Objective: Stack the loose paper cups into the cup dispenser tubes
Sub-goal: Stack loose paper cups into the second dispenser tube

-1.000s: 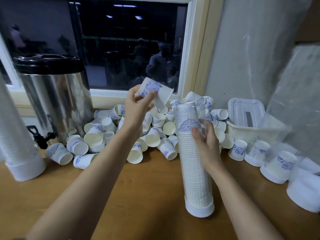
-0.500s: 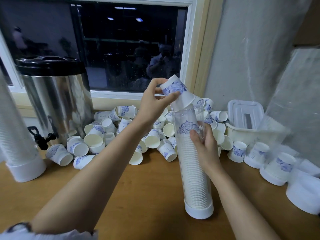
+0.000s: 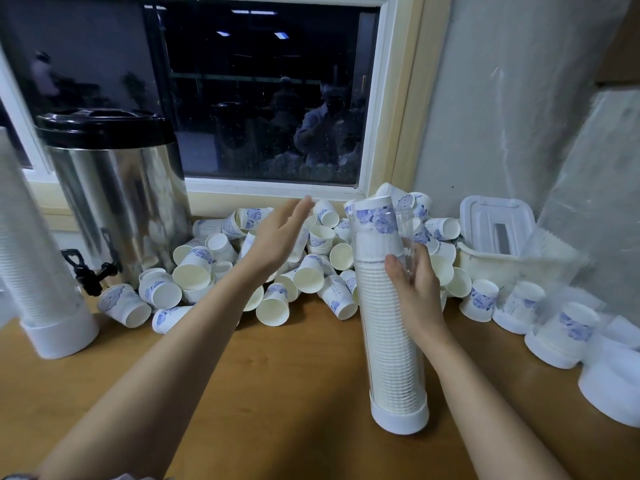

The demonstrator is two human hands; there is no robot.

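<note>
A clear dispenser tube [image 3: 391,327] stands upright on the wooden table on a white base, filled with nested paper cups. An upside-down cup with a blue pattern [image 3: 374,216] tops the stack at the tube's mouth. My right hand [image 3: 414,282] grips the tube's upper part. My left hand [image 3: 277,237] hovers flat and empty to the left of the tube, above a heap of loose white-and-blue paper cups [image 3: 270,271] piled under the window.
A steel drinks urn [image 3: 117,202] with a black tap stands at the left. Another filled tube [image 3: 38,282] is at the far left. More tubes with cups [image 3: 561,327] lie at the right, beside a white plastic basket [image 3: 502,251].
My left hand set the cup upside down on the tube's stack, let go of it and drew back to the left. My right hand stayed on the tube.
</note>
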